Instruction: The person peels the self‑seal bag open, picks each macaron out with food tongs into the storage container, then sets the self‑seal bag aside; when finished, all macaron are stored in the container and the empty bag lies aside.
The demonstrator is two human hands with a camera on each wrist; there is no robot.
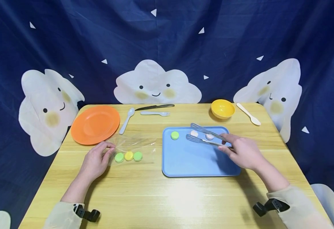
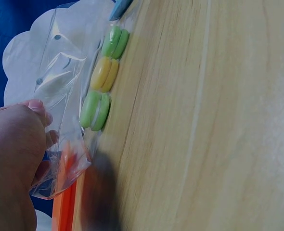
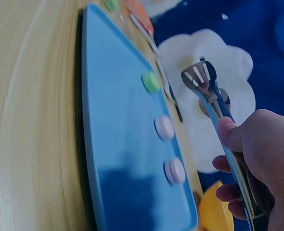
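My left hand [image 1: 97, 159] pinches the open end of a clear plastic bag [image 1: 146, 143] lying on the table. Inside the bag sit a yellow macaron [image 1: 129, 156] and two green macarons [image 2: 95, 110], in a row with the yellow one in the middle. With my right hand [image 1: 244, 151] I grip metal tongs [image 1: 205, 131], their slotted tips spread apart and holding nothing. The tongs hover over a blue tray [image 1: 192, 162]. Along the tray's far side lie a green macaron [image 1: 174, 135] and two pale pink macarons [image 3: 164, 127]; in the head view the tongs partly overlap the pink ones.
An orange plate [image 1: 95, 125] stands at the back left, beside a pale spoon [image 1: 127, 121]. A dark knife [image 1: 155, 107] and a pale fork [image 1: 155, 113] lie at the back middle. Back right are a yellow bowl [image 1: 222, 109] and a cream spoon [image 1: 248, 114].
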